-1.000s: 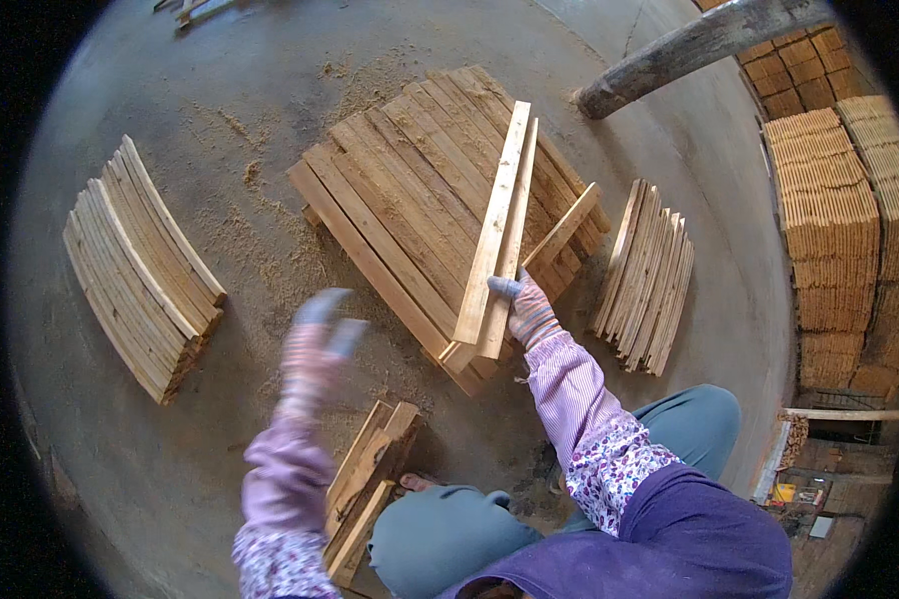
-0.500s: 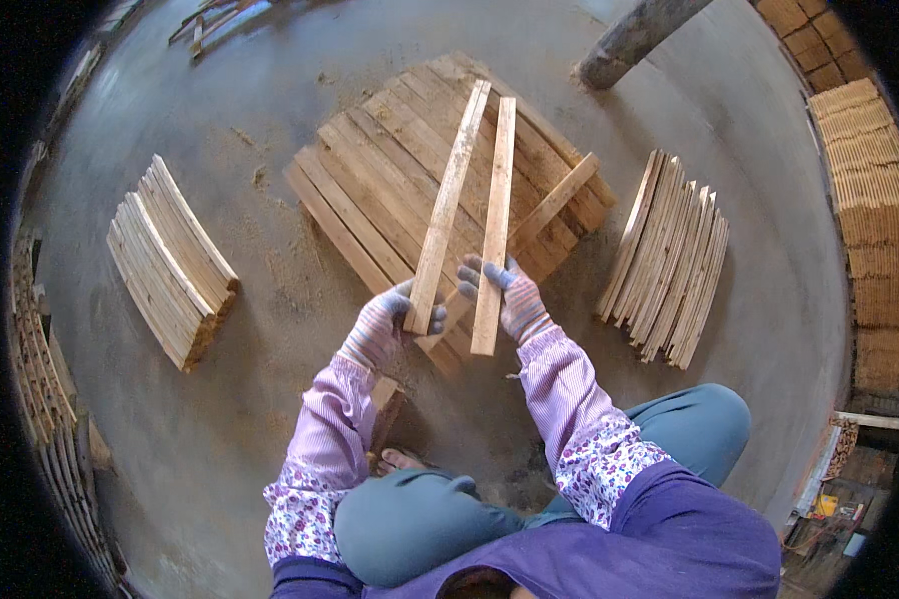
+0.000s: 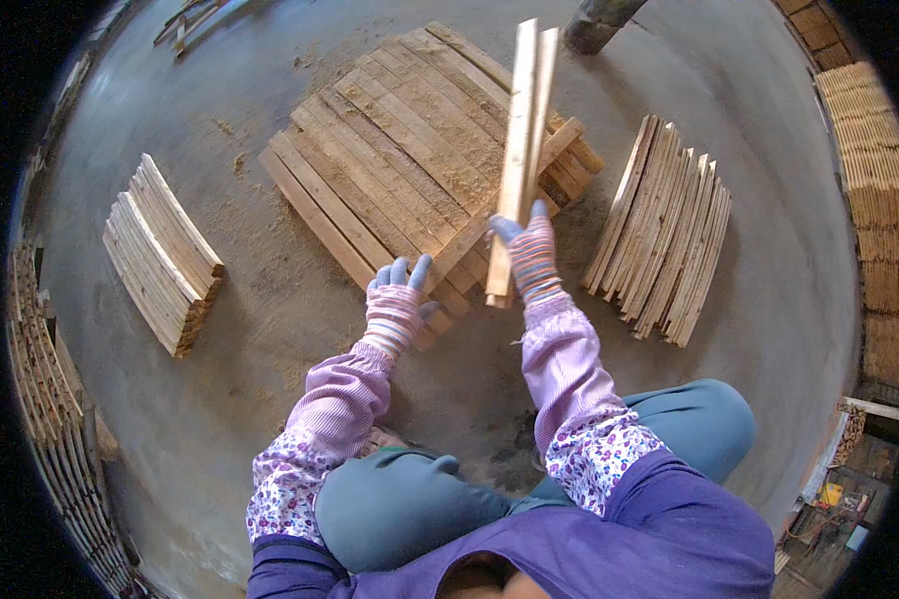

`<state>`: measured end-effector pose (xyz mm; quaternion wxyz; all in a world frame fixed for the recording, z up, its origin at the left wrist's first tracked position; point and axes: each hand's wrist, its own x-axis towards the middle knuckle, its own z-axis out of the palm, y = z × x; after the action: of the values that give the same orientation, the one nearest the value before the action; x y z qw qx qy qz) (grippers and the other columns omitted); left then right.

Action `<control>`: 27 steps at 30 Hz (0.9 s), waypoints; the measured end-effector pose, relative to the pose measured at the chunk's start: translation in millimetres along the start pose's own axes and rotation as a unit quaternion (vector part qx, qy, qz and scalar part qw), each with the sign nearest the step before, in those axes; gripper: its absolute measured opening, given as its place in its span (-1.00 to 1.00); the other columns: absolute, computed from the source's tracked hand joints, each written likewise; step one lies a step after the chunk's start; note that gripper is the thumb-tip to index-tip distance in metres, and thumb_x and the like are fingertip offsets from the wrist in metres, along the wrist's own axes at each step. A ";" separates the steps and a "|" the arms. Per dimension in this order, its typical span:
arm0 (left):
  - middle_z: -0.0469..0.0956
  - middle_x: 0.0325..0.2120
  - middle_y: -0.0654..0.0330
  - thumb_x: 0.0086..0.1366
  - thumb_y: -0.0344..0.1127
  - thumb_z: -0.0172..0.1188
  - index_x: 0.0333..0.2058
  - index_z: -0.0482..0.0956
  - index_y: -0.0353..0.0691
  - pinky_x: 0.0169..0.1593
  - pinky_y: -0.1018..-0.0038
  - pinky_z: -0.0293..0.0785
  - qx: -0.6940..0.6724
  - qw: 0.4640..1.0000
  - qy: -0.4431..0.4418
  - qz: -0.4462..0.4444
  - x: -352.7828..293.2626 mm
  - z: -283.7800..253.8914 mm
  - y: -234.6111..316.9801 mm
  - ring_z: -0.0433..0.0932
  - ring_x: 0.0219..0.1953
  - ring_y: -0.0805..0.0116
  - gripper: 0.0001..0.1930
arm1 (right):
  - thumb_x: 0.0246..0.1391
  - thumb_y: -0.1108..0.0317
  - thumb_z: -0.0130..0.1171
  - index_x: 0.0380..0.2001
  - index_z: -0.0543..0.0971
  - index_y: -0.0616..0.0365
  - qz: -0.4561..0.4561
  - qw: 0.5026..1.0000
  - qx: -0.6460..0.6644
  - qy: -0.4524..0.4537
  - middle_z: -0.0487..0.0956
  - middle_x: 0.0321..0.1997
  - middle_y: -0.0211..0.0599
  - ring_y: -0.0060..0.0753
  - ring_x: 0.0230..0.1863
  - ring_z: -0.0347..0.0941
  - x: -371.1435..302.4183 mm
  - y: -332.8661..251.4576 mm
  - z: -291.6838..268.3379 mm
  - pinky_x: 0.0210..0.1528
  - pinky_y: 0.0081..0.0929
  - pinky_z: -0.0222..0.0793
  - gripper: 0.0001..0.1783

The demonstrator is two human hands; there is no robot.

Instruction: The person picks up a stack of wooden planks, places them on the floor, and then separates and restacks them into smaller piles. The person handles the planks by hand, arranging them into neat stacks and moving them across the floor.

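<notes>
Both sticks now sit together in the right hand; half a second ago each hand has one. Left hand is off its stick, at the near edge of the planks. Viewpoint shifts a bit too.

Right hand: closed round the pair near their lower ends, thumb on the left side. Sticks slant up and away, over the planks' right part. Gripping both in one hand likely keeps them paired and frees the other. Holding the near ends looks like simple reach.

Left hand: no stick in it, fingers spread, close to the lower end of the batten. Can't tell if the fingertips touch wood.

Batten lies crosswise over the planks near the right side, bridging several. Planks lie side by side, low over the floor, sawdust scattered on top.

Further out: left stack and right stack flank the planks, both on the floor. Probably set there so the seated person has wood on either side. Post beyond, tall timber piles far right.
</notes>
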<state>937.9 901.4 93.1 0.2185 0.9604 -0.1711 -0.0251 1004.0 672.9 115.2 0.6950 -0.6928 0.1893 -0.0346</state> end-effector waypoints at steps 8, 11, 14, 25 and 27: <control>0.59 -0.20 0.22 0.34 -0.43 0.20 0.29 0.31 -0.13 -0.16 0.39 0.58 -0.536 0.822 -0.032 -0.189 -1.9 -5.6 -32.4 0.57 -0.30 0.35 -0.45 | 0.01 0.56 0.31 0.25 0.22 0.20 -0.028 0.995 0.067 0.076 0.55 -0.38 -0.23 -0.39 -0.50 0.52 18.2 -58.5 -51.2 -0.49 -0.43 0.53 -0.25; 0.57 -0.22 0.22 0.42 -0.32 0.12 0.22 0.36 -0.12 -0.22 0.38 0.65 -0.769 0.582 -0.034 -0.262 -3.6 -27.8 -27.5 0.59 -0.32 0.40 -0.58 | 0.07 0.52 0.31 0.04 0.30 0.23 -0.036 0.994 0.070 0.074 0.56 -0.46 -0.17 -0.35 -0.54 0.53 13.7 -45.4 -45.9 -0.52 -0.41 0.51 -0.48; 0.57 -0.13 0.18 0.44 -0.22 0.09 0.23 0.31 -0.12 -0.16 0.32 0.65 -0.823 0.502 -0.052 -0.261 -15.8 -34.1 -51.6 0.61 -0.23 0.35 -0.57 | 0.07 0.52 0.30 0.00 0.32 0.23 0.006 0.997 0.062 0.035 0.56 -0.47 -0.19 -0.35 -0.54 0.53 5.1 -25.8 -32.3 -0.51 -0.41 0.51 -0.53; 0.48 -0.13 0.03 0.28 0.52 -0.16 0.20 0.31 -0.15 -0.16 0.23 0.59 -0.878 0.409 -0.085 -0.235 -25.3 -34.6 -60.8 0.56 -0.28 0.19 -0.14 | 0.17 0.41 0.27 0.04 0.39 0.21 0.070 0.989 0.052 -0.116 0.53 -0.39 -0.29 -0.43 -0.44 0.54 -32.6 0.8 12.1 -0.42 -0.47 0.59 -0.58; 0.51 -0.19 0.08 0.38 0.16 0.05 0.20 0.33 -0.17 -0.19 0.23 0.59 -0.812 0.507 -0.069 -0.279 -22.1 -33.3 -62.8 0.56 -0.30 0.23 -0.39 | 0.17 0.41 0.28 0.05 0.39 0.21 0.044 0.989 0.047 -0.133 0.53 -0.39 -0.30 -0.44 -0.44 0.54 -26.5 -2.9 13.3 -0.41 -0.48 0.58 -0.58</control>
<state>941.2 975.8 95.7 0.8721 0.3559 0.1866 -0.2793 984.2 693.6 123.3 0.7466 -0.6488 0.1235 0.0801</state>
